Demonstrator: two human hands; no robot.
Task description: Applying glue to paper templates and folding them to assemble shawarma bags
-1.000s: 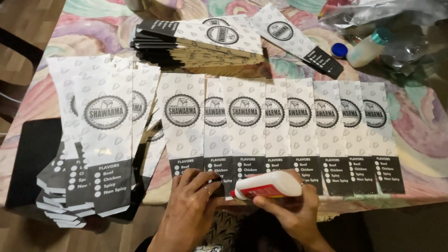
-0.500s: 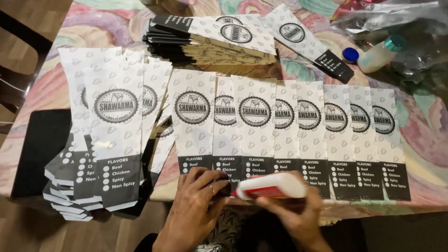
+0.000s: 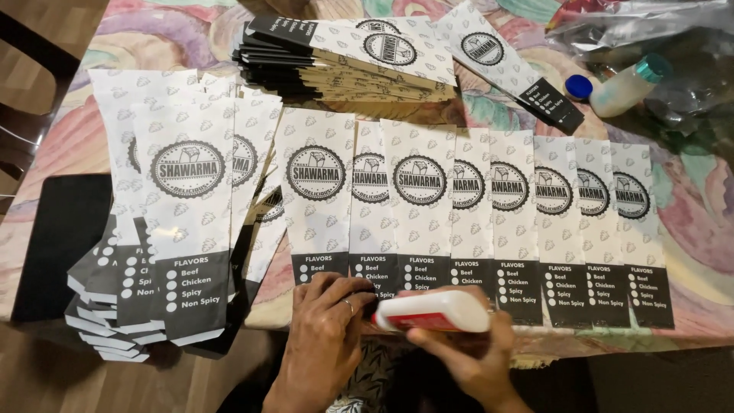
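Note:
My right hand [image 3: 466, 356] grips a white glue bottle [image 3: 436, 311] with a red label, held sideways, its tip pointing left at the bottom edge of a row of paper bags. My left hand [image 3: 325, 333] presses its fingers on the black lower flap of the leftmost bag in the row [image 3: 319, 200]. The row of several white printed bags [image 3: 505, 218] with round black logos and black bottom bands overlaps like tiles along the table's near edge.
A fanned pile of the same bags [image 3: 180, 222] lies at the left, partly over a black mat [image 3: 65, 237]. A tall stack of folded bags [image 3: 344, 61] sits at the back. A small bottle [image 3: 628, 84], blue cap [image 3: 579, 86] and plastic wrap [image 3: 650, 23] lie back right on the patterned tablecloth [image 3: 699, 206].
The view has shifted slightly. Both hands stay at the bags' bottom edge, the glue bottle still held sideways there.

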